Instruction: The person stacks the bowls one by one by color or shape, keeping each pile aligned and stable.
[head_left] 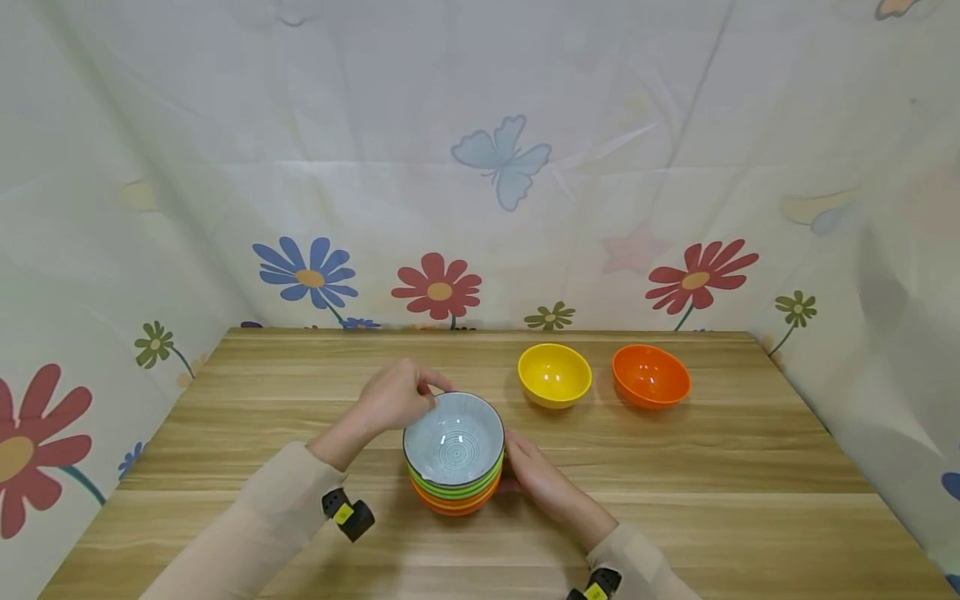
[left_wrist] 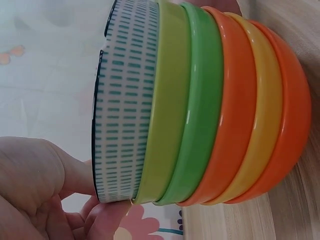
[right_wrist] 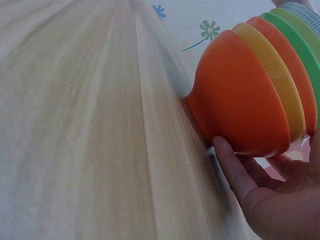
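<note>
A stack of several nested bowls (head_left: 454, 490) stands on the wooden table (head_left: 712, 517), near its front middle. The top one is a blue-and-white patterned bowl (head_left: 453, 437) (left_wrist: 125, 100), with lime, green, orange and yellow bowls beneath it. My left hand (head_left: 397, 398) (left_wrist: 45, 195) pinches the patterned bowl's rim on its far left side. My right hand (head_left: 536, 479) (right_wrist: 260, 195) lies against the stack's right side, its fingers nearly straight against the bottom orange bowl (right_wrist: 240, 100) where that bowl meets the table.
A single yellow bowl (head_left: 554, 373) and a single orange bowl (head_left: 650, 375) stand side by side behind and to the right of the stack. A flowered cloth backdrop (head_left: 480, 167) closes in the table at the back and on both sides.
</note>
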